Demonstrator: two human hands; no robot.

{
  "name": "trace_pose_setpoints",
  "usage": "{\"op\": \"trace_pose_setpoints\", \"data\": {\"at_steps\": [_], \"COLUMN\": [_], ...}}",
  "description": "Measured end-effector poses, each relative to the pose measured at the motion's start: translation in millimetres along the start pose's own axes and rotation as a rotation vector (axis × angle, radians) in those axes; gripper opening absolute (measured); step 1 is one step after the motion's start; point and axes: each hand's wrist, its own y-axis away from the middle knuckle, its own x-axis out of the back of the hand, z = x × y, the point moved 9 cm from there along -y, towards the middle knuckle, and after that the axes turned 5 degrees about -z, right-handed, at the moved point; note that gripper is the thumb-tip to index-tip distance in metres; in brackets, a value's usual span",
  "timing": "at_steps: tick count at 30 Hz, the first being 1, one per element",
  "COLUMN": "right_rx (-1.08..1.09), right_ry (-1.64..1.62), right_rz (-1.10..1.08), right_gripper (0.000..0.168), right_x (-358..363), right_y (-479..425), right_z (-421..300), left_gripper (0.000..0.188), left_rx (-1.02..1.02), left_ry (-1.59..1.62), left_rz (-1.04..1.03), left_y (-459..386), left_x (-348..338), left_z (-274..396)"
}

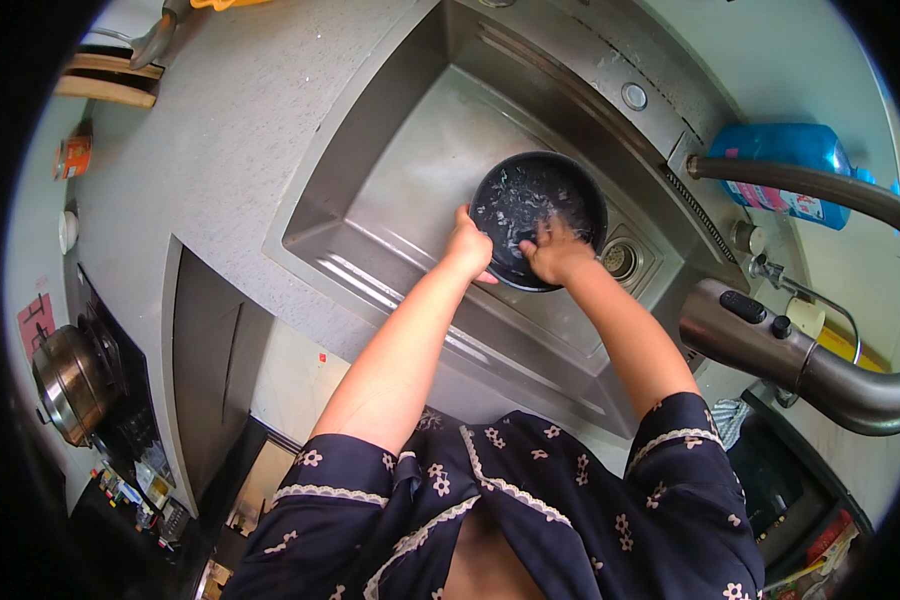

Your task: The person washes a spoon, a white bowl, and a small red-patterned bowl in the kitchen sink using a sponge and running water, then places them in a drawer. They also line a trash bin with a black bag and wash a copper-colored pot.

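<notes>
A round black pan or bowl (510, 187) is tilted over the stainless-steel sink basin (420, 157). Whitish flecks and wet highlights show on its dark inside; I cannot tell whether they are suds, water or food bits. My left hand (471, 246) grips its rim at the near left, part of the fingers hidden beneath. Inside the vessel, near its right side, is my right hand (560, 253), palm down, fingers apart and blurred. Just right of the vessel lies the drain strainer (619, 259).
A pull-out faucet head (746, 322) on a curved spout hangs at the right. Behind it stands a blue plastic bottle (787, 172). Grey countertop (255, 142) runs along the left, towards a metal pot (75, 382) on the stove. Wooden boards (109, 79) stand at the far left.
</notes>
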Motion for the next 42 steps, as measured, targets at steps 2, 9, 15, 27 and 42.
{"op": "trace_pose_setpoints", "data": {"at_steps": [2,9,15,27,42], "right_rx": [0.133,0.464,0.01,0.162,0.051], "right_ry": [-0.105,0.146,0.59,-0.646,-1.594], "right_rz": [-0.157,0.225,0.308,0.395,0.992], "right_gripper": [0.064,0.048,0.056,0.033,0.02], "right_x": [-24,31,29,25,-42], "right_y": [2,-25,-28,30,187], "right_z": [-21,-61,1,-26,215], "left_gripper": [0.059,0.058,0.058,0.058,0.016], "left_rx": [-0.012,0.004,-0.023,-0.13,0.316], "left_ry": [-0.016,-0.023,-0.013,-0.047,-0.217], "left_rz": [-0.001,0.011,-0.003,0.064,-0.224], "left_y": [0,5,2,2,47], "left_x": [0,0,0,0,-38], "left_z": [0,7,0,9,-34]}}
